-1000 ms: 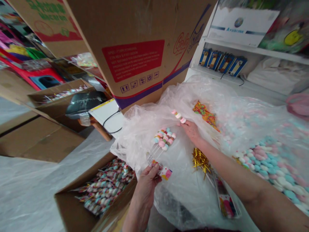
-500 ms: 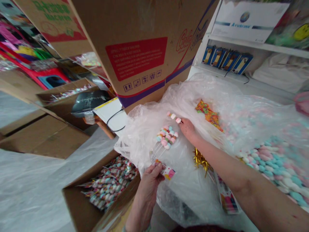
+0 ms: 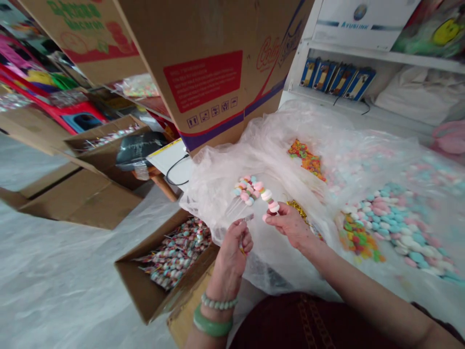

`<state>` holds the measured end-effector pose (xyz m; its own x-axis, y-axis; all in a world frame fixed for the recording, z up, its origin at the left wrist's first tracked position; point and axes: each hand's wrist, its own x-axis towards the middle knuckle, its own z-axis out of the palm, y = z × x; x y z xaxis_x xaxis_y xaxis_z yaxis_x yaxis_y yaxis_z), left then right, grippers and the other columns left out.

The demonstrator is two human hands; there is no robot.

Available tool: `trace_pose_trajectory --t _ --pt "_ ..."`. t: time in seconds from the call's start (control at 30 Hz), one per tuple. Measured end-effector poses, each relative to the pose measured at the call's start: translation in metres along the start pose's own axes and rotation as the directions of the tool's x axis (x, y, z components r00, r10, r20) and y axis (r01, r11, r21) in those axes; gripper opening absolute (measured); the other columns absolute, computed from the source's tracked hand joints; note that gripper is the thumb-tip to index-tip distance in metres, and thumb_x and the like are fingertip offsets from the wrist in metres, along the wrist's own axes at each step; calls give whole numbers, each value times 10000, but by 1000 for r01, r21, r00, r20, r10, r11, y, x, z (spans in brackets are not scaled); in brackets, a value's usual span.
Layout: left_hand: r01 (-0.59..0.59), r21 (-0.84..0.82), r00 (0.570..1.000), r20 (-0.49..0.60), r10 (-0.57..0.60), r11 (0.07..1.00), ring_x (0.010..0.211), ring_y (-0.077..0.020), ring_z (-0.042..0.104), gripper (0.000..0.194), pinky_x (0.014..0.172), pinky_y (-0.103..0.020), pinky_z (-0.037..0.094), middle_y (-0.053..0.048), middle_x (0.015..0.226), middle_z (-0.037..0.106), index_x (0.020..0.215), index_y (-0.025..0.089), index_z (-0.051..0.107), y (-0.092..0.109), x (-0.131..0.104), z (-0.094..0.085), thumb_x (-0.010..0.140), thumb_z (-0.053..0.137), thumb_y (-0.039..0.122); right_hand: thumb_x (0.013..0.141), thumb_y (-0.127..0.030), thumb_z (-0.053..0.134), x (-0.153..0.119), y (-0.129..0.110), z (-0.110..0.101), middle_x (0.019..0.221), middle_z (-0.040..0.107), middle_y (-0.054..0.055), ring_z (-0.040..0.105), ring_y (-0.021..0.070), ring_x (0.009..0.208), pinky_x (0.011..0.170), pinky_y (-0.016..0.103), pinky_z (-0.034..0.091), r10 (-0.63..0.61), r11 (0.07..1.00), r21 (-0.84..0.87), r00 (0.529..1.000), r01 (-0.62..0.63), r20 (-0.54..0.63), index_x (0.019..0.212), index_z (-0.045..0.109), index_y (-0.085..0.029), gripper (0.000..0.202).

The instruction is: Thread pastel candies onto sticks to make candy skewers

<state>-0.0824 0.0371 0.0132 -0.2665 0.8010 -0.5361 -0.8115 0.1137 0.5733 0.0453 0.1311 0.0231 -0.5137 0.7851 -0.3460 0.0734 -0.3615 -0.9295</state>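
Note:
My right hand [image 3: 290, 227] is closed on a marshmallow skewer [image 3: 267, 195] of pink and white pieces with coloured bits between, gripping it near its lower end. To its left, my left hand [image 3: 237, 237] is closed round a small clear plastic bag [image 3: 248, 218]; most of the bag is hidden in the fingers. Just beyond both hands, several more marshmallow skewers [image 3: 244, 190] lie in a bunch on the plastic sheeting [image 3: 214, 179], their sticks pointing toward me. Gold tinsel-like ties [image 3: 297, 208] lie behind my right hand, partly covered.
A cardboard box [image 3: 134, 291] of finished-looking skewers stands low at left. Loose marshmallows [image 3: 392, 213] and gummy rings [image 3: 359, 237] lie at right, with more orange gummies [image 3: 307, 159] farther back. A tall carton [image 3: 218, 39] stands at the table's far side.
My right hand has drawn the marshmallow skewer nearer, toward my left hand. The bag has turned within my left hand, its printed part now mostly hidden. The view has shifted slightly.

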Motion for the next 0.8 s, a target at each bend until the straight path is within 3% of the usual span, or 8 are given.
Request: trace_pose_trajectory --t 0.13,0.2,0.33,0.43,0.53,0.63,0.8 --pt "-43 144 997 65 34 989 348 -19 253 330 359 -172 149 115 460 335 804 183 524 -8 -10 14 634 772 318 572 -234 660 -8 8 8 645 477 -63 392 94 567 514 220 286 -102 994 -45 994 100 -40 704 522 -199 194" --pt "-88 205 996 42 81 975 342 -22 234 351 359 -181 134 117 447 330 850 187 540 -15 -14 21 654 763 373 583 -230 639 -11 13 12 638 471 -60 403 110 610 548 226 301 -158 979 -143 984 145 -79 680 519 -197 158" --pt "-182 80 983 36 180 980 379 -25 261 412 377 -166 162 115 495 321 939 210 528 -19 -18 24 692 718 480 585 -216 613 -17 20 16 620 442 -61 377 117 612 561 236 287 -186 963 -226 971 149 -153 654 513 -198 123" --pt "-166 42 984 76 163 985 431 -17 332 488 401 -147 218 106 575 391 945 219 510 -10 -18 21 581 819 320 582 -224 614 -21 21 14 626 435 -61 371 116 600 550 237 281 -137 983 -142 979 116 -151 663 510 -202 133" --pt "-70 177 996 -36 77 982 359 -6 223 477 349 -157 133 128 510 335 865 197 515 -5 -15 18 506 830 195 568 -234 626 -23 21 11 616 420 -66 353 112 578 528 238 262 -111 991 -86 983 99 -150 663 507 -206 155" --pt "12 192 994 -110 10 981 331 -22 156 372 325 -173 101 137 441 224 784 185 521 -13 -10 19 589 788 354 569 -233 623 -24 22 7 616 420 -67 354 112 573 522 240 257 -115 991 -82 981 104 -155 669 510 -205 153" --pt "-166 399 973 -80 215 902 339 -35 254 549 327 -192 139 79 492 390 951 156 627 -37 -7 28 750 544 660 569 -196 599 -20 24 0 598 451 -63 404 123 598 547 244 295 -145 966 -240 970 96 -195 622 499 -206 113"
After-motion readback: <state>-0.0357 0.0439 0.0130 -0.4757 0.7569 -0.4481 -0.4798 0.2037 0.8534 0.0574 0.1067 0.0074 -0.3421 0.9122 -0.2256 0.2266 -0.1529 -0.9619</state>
